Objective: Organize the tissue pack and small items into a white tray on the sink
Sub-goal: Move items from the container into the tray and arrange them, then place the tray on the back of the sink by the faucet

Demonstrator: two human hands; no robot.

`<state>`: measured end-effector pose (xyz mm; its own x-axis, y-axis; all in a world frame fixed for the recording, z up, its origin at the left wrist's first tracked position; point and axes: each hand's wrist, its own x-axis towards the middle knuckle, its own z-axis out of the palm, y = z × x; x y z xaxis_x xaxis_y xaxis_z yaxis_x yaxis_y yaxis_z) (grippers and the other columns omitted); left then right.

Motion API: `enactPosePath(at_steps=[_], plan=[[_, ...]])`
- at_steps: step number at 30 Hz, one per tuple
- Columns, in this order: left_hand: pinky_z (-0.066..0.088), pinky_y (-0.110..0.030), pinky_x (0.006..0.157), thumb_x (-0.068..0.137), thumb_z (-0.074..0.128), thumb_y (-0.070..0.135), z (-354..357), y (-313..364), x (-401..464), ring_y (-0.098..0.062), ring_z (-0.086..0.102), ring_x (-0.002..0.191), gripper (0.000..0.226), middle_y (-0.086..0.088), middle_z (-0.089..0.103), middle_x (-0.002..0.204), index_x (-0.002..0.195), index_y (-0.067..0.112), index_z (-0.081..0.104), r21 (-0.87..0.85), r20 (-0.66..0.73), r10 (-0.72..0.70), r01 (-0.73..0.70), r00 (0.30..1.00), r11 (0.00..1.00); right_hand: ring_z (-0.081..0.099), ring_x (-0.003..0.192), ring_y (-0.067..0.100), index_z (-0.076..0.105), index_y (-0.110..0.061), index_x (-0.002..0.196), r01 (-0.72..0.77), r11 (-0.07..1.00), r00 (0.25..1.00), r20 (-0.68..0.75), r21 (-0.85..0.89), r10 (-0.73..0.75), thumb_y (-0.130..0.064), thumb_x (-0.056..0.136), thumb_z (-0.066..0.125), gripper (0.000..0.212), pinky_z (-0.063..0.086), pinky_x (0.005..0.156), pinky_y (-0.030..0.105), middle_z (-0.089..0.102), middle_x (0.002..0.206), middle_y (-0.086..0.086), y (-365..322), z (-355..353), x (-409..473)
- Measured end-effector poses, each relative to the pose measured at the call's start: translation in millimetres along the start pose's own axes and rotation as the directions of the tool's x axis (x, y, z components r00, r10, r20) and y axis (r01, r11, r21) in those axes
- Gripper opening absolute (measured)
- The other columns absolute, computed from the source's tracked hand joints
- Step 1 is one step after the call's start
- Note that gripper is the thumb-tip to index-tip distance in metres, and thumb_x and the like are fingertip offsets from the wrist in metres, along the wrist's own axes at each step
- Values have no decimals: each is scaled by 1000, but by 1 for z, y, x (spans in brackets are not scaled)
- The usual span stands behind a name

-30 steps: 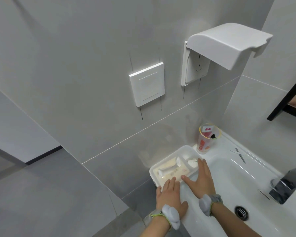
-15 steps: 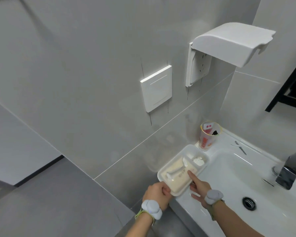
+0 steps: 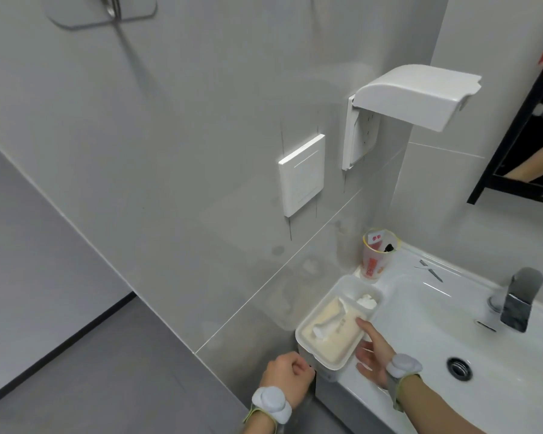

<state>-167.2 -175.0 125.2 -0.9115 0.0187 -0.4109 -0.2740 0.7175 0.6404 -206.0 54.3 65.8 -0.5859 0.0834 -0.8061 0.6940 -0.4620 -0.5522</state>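
A white tray [image 3: 308,341] sits on the left rim of the sink [image 3: 427,311], against the grey wall. A cream tissue pack [image 3: 342,336] fills its larger compartment, with a small white tube [image 3: 328,324] lying on top. A crumpled white item [image 3: 366,301] lies in the smaller far compartment. My left hand [image 3: 287,382] is curled into a fist just off the tray's near left corner, holding nothing that I can see. My right hand [image 3: 373,355] rests at the tray's right edge, fingers spread, the forefinger touching the rim.
A clear cup [image 3: 377,257] with red print stands behind the tray on the sink rim. A small metal tool [image 3: 430,270] lies beyond it. The tap [image 3: 519,303] is at the right, the drain [image 3: 459,368] below. A wall switch [image 3: 301,175] and a covered socket [image 3: 411,98] are above.
My left hand has come off the tray's near edge and closed into a fist beside its corner. My right hand has slid from on top of the tray to its right edge.
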Motion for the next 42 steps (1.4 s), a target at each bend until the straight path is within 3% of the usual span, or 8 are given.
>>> enactPosePath(at_steps=[4,11,15,19,28,31,35,42], plan=[[44,-17,59,75,60,43,-2,3,5,-4,53,54,21,14,60,53,57,32,58,-9,20,48,-47,999,999,35,55,16,44,-17,69,49,999,999,-19,-2,-49,-63,50,83,63,38,65,30,37,60,2,9,0,-8],[57,-29,76,95,49,36,9,22,16,-4,63,54,39,9,73,62,64,21,67,-212,72,57,-40,996,976,54,80,19,62,-9,92,109,994,993,-44,19,-108,-58,64,81,60,53,80,35,53,81,4,19,-33,-27],[57,-31,73,98,48,33,25,46,19,-12,63,55,41,2,72,60,64,16,66,-284,91,72,-44,993,958,51,69,17,60,-10,84,115,991,990,-95,64,-109,-58,64,81,56,52,75,33,49,68,1,25,-74,-46],[57,-32,71,98,46,34,53,76,20,-14,62,55,42,2,72,64,66,16,66,-248,202,136,-84,970,965,59,89,24,68,-7,95,128,985,979,-176,114,-107,-54,72,76,54,53,87,38,60,83,7,36,-129,-69],[54,-29,69,99,47,32,123,140,15,-16,62,59,39,-3,74,71,77,9,70,-224,346,183,-109,920,969,55,81,23,61,-8,82,203,924,916,-396,325,-62,-56,65,78,54,53,88,39,51,74,7,51,-244,-108],[50,-19,60,100,47,30,136,153,10,-15,60,59,39,-4,73,73,82,5,70,-214,361,179,-106,915,971,58,80,24,59,-6,91,260,889,871,-489,377,-47,-54,69,77,56,54,83,38,51,78,8,40,-274,-111],[51,-26,66,99,48,29,154,168,8,-16,60,60,37,-8,74,75,82,4,70,-192,372,161,-94,914,977,59,90,24,53,-7,106,334,823,841,-540,459,-40,-54,74,75,61,51,95,42,55,91,10,10,-316,-104],[50,-27,65,97,53,28,179,186,11,-15,63,56,32,-4,75,71,77,11,71,-127,314,108,-71,943,989,60,89,22,49,-6,121,368,728,839,-544,578,8,-61,67,77,82,52,91,36,56,98,12,-52,-375,-80]])
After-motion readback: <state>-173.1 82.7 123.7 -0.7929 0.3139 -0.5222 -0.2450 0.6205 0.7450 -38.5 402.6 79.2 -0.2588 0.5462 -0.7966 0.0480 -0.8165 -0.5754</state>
